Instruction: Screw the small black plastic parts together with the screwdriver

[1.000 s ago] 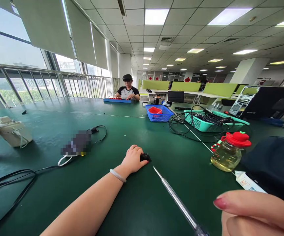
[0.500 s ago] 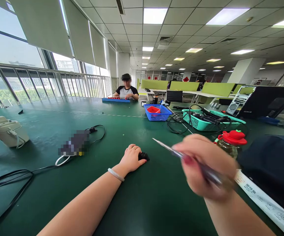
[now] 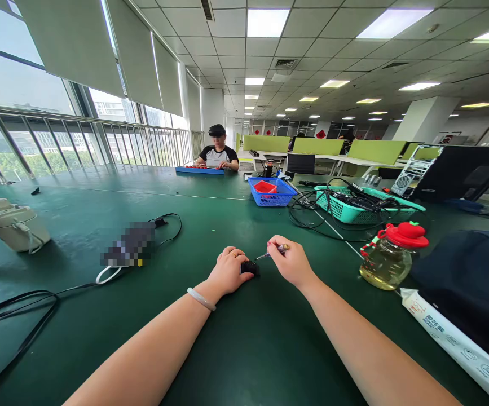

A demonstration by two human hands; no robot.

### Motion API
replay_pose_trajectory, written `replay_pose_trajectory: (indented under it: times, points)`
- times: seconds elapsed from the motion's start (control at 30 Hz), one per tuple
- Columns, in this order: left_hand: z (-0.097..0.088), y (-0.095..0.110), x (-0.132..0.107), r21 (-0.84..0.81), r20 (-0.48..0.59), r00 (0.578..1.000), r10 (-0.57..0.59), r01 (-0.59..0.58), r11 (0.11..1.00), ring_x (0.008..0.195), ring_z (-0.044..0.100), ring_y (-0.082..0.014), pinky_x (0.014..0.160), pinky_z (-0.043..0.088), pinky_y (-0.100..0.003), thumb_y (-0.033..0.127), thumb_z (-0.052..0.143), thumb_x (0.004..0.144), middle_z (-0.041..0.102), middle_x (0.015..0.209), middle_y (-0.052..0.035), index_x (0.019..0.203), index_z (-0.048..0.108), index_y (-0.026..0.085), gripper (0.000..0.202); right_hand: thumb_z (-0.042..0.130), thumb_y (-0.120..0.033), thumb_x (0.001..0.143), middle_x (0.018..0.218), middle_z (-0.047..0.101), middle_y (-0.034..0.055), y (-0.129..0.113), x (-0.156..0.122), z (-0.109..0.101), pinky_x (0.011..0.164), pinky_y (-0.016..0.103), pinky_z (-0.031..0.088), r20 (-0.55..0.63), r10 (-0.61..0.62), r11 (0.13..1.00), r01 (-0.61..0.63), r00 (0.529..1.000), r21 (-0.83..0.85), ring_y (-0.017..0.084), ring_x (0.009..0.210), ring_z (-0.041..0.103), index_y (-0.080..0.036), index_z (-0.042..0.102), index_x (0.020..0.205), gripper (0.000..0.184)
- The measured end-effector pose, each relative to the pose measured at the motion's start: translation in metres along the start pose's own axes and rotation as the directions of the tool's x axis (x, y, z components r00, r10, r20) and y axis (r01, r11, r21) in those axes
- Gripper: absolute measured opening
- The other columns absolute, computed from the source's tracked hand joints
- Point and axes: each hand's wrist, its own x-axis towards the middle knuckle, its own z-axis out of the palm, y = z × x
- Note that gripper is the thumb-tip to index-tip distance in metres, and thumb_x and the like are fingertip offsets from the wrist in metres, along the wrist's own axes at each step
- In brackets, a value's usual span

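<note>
My left hand (image 3: pixel 227 272) rests on the green table, its thumb and fingers closed round a small black block-like part (image 3: pixel 250 268). What kind of part it is I cannot make out. Pinched in my right hand (image 3: pixel 294 263) is a slim screwdriver (image 3: pixel 283 248) with a thin metal shaft. It slants down to the left, and its tip is at the upper right edge of the black part. Whether the tip touches it is too small to tell. My fingers hide most of the handle.
Right of my arm stand a glass jar with a red lid (image 3: pixel 390 259), a long white packet (image 3: pixel 451 338) and dark cloth (image 3: pixel 468 276). Farther back are a blue basket (image 3: pixel 272 198) and a green basket (image 3: pixel 346 214) with cables. Cables lie left; a person sits across the table.
My right hand has moved forward, left and down with the screwdriver, bringing its tip to the black part. My left hand has stayed put.
</note>
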Motion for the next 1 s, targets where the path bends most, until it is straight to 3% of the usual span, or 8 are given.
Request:
replay_pose_trajectory:
  times: [0.27, 0.53, 0.73, 0.87, 1.0]
  points:
    - [-0.002, 0.002, 0.000, -0.011, 0.026, 1.000, -0.014, 0.015, 1.000, 0.133, 0.039, -0.0317, 0.113, 0.035, -0.050, 0.039, 0.072, 0.079, 0.061, 0.129, -0.0069, 0.111, 0.068, 0.025, 0.035, 0.048, -0.036, 0.081, 0.056, 0.044, -0.0042, 0.021, 0.005, 0.001, 0.052, 0.026, 0.031, -0.025, 0.116, 0.982, -0.111, 0.993, 0.151, 0.013, 0.054, 0.039, -0.023, 0.048, 0.065, 0.020]
    - [-0.002, 0.001, 0.002, -0.011, 0.038, 0.999, -0.016, 0.016, 1.000, 0.134, 0.038, -0.0325, 0.113, 0.034, -0.051, 0.041, 0.071, 0.079, 0.061, 0.130, -0.0071, 0.112, 0.068, 0.024, 0.037, 0.052, -0.037, 0.081, 0.056, 0.040, -0.0055, 0.039, 0.007, 0.002, 0.051, 0.025, 0.029, 0.039, 0.197, 0.944, -0.201, 0.980, 0.262, 0.012, 0.054, 0.036, -0.022, 0.048, 0.067, 0.020]
    - [-0.001, -0.001, 0.002, -0.018, 0.036, 0.999, -0.007, 0.008, 1.000, 0.133, 0.038, -0.0325, 0.113, 0.034, -0.051, 0.041, 0.071, 0.080, 0.061, 0.130, -0.0076, 0.112, 0.068, 0.023, 0.037, 0.058, -0.052, 0.081, 0.058, 0.042, -0.0055, 0.044, 0.010, 0.002, 0.051, 0.026, 0.030, 0.081, 0.199, 0.930, -0.214, 0.977, 0.299, 0.012, 0.054, 0.037, -0.022, 0.048, 0.069, 0.034]
    - [-0.002, 0.000, 0.002, -0.014, 0.033, 0.999, -0.011, 0.011, 1.000, 0.133, 0.038, -0.0324, 0.112, 0.035, -0.050, 0.042, 0.071, 0.079, 0.061, 0.129, -0.0072, 0.112, 0.069, 0.024, 0.037, 0.061, -0.063, 0.077, 0.057, 0.044, -0.0062, 0.045, 0.013, 0.002, 0.052, 0.026, 0.033, 0.052, 0.234, 0.928, -0.239, 0.971, 0.286, 0.012, 0.051, 0.039, -0.023, 0.051, 0.077, 0.040]
    - [-0.003, 0.001, 0.001, -0.002, 0.038, 0.999, -0.005, 0.005, 1.000, 0.132, 0.039, -0.0320, 0.113, 0.035, -0.050, 0.042, 0.070, 0.080, 0.061, 0.129, -0.0071, 0.112, 0.068, 0.024, 0.038, 0.061, -0.055, 0.079, 0.064, 0.055, -0.0042, 0.043, 0.029, 0.009, 0.055, 0.028, 0.037, -0.042, 0.248, 0.957, -0.238, 0.968, 0.169, 0.014, 0.054, 0.047, -0.024, 0.051, 0.082, 0.033]
